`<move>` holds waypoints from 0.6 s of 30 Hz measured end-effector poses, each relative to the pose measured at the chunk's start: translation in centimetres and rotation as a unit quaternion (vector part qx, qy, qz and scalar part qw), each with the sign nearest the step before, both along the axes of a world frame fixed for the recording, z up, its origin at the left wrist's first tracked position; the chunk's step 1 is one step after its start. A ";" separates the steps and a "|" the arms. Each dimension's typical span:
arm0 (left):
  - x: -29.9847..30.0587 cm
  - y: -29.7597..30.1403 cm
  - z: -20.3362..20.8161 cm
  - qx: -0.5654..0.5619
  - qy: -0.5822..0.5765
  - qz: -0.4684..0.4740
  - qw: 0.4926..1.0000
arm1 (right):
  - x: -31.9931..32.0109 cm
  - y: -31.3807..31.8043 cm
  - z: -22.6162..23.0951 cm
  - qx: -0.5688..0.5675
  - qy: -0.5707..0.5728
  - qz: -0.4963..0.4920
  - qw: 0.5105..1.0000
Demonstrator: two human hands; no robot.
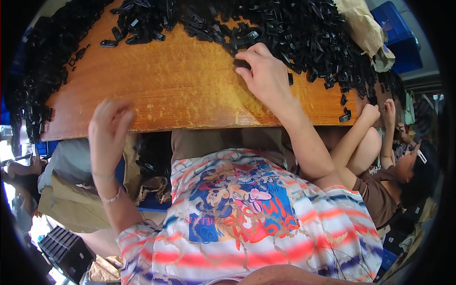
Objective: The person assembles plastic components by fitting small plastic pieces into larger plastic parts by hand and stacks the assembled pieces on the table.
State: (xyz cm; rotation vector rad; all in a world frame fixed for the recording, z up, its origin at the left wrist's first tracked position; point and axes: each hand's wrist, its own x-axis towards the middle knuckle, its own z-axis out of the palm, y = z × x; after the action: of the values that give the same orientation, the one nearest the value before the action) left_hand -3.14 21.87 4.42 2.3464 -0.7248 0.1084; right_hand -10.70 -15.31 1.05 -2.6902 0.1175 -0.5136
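My right hand (267, 78) is over the wooden table (166, 80), at the near edge of a large heap of small black plastic parts (304, 33). Its thumb and fingers are closed on a black plastic part (242, 62), mostly covered by the fingers. My left hand (108, 121) is raised at the table's front edge on the left, away from the heap. Motion blurs its bent fingers, and I cannot make out anything in them.
More black parts (40, 71) line the table's left side. A few loose ones (345, 115) lie near the right edge. A brown paper sack (368, 28) and a blue bin (396, 35) stand at the far right. A co-worker (384, 185) sits close on my right.
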 end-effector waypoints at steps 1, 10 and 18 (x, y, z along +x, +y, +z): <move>1.0 -1.9 -0.4 -0.023 0.002 -0.021 1.000 | 0.2 -0.2 -0.1 -0.001 -0.004 -0.003 1.000; 10.7 -16.9 -4.0 0.034 -0.229 -0.147 0.962 | -0.7 1.0 0.2 0.116 -0.015 0.039 0.992; 11.8 -18.6 -4.2 0.099 -0.277 -0.201 0.934 | -2.1 0.8 -0.6 0.217 0.004 0.078 0.973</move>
State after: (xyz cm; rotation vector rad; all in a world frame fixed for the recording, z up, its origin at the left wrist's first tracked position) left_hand 8.70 3.22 0.21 2.3085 -1.5387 0.5517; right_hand -12.75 -14.52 0.47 -2.2512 0.0157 -0.3782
